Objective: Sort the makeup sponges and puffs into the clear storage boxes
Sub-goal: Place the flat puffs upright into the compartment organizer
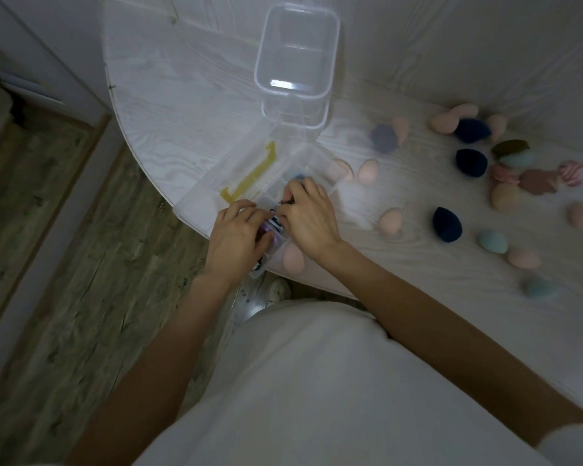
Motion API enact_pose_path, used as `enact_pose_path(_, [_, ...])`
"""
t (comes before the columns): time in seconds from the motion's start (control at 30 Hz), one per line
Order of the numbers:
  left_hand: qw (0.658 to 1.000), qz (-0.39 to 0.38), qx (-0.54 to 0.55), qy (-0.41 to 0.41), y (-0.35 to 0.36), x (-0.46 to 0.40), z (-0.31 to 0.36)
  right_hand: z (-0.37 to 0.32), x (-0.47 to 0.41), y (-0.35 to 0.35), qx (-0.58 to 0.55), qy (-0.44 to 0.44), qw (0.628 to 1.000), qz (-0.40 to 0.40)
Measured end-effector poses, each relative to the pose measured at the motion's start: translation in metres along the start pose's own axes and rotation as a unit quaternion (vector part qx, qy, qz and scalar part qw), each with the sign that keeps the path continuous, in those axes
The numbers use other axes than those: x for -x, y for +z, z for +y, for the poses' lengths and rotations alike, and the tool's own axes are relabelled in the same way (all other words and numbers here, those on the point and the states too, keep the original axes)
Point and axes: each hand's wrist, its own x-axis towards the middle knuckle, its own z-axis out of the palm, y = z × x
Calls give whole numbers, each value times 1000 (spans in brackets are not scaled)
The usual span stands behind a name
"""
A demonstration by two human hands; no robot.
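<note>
Presently: white woodgrain desk (169,95), rounded edge. Shallow clear storage box (317,156), lid (216,183) open with yellow handle, at near edge; left hand (236,235) and right hand (308,215) both curled over its compartments, fingers bent on small items inside, exact hold cannot be told. Tall clear storage box (297,52) behind, empty. Pink sponge (293,258) beside right wrist. Loose sponges and puffs (472,161), navy, peach, teal, scattered to right.
</note>
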Motion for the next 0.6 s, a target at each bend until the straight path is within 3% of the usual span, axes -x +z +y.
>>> enact_pose_path(0.17, [998, 25, 51, -30, -3, 2, 9, 2, 0, -5, -109, 18, 993, -28])
enact_pose_path(0.37, [989, 83, 118, -30, -14, -9, 41, 39, 46, -36, -211, 25, 977, 13])
enact_pose_path(0.47, [983, 100, 155, 23, -13, -26, 75, 75, 87, -56, -226, 104, 967, 47])
enact_pose_path(0.6, [971, 36, 188, 141, 11, -71, 139, 140, 146, -79, -197, 195, 959, 67])
